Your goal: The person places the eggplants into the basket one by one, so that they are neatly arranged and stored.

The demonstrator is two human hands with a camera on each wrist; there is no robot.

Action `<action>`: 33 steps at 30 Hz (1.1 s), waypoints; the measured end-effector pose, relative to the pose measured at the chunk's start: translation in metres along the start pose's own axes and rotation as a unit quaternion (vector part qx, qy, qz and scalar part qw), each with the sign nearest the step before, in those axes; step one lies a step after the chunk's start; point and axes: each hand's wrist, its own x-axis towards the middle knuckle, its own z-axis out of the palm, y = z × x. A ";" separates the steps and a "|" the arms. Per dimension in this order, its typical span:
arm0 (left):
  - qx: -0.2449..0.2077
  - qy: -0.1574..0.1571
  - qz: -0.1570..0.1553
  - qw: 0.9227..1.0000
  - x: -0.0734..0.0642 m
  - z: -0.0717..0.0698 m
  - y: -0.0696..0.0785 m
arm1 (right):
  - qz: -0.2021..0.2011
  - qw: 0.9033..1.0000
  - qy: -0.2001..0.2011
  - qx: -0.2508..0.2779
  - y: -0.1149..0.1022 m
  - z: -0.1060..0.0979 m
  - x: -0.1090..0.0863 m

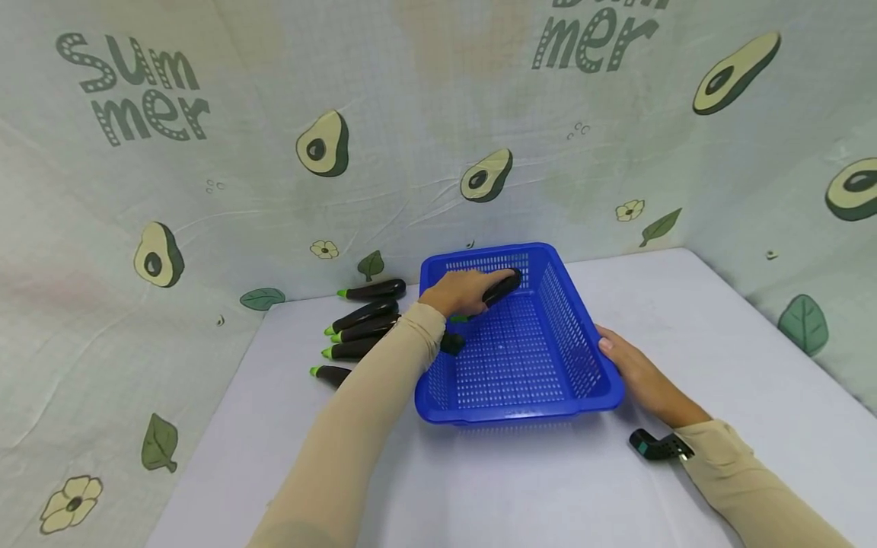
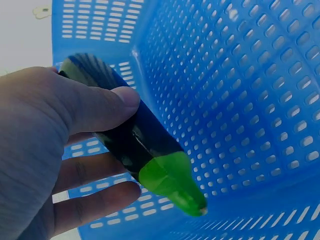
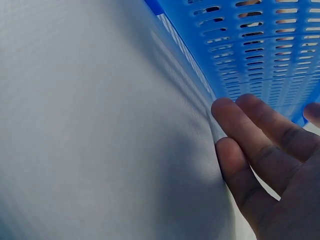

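Note:
In the head view my left hand (image 1: 462,293) reaches inside the blue plastic basket (image 1: 507,415), near its far wall. It grips a glossy black eggplant (image 2: 145,137) with a bright green stem end. In the left wrist view the thumb lies over the eggplant, and its green tip points down toward the basket's perforated surface. My right hand (image 1: 630,369) is at the basket's right side. In the right wrist view its fingers (image 3: 260,135) extend, fairly straight, against the outer wall, low by the white tablecloth (image 3: 100,125).
Several more eggplants (image 1: 373,291) lie in a loose column left of the basket, green ends to the left, partly hidden behind my left sleeve (image 1: 370,418). Behind the table hangs a cloth (image 1: 411,99) printed with avocados. A black wrist strap (image 1: 661,447) is by the right cuff.

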 end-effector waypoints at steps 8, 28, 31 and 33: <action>0.014 0.000 -0.004 1.000 0.007 0.003 0.001 | 0.003 1.000 0.002 -0.003 -0.001 0.001 -0.001; -0.015 0.001 -0.047 0.999 0.021 0.017 -0.012 | 0.006 1.000 -0.004 0.006 0.000 0.001 0.001; -0.014 -0.001 -0.049 0.999 0.025 0.015 -0.012 | 0.007 1.000 -0.001 0.005 0.000 0.000 0.001; -0.012 -0.001 -0.050 0.999 0.026 0.013 -0.010 | 0.007 1.000 0.000 0.006 0.000 0.000 0.001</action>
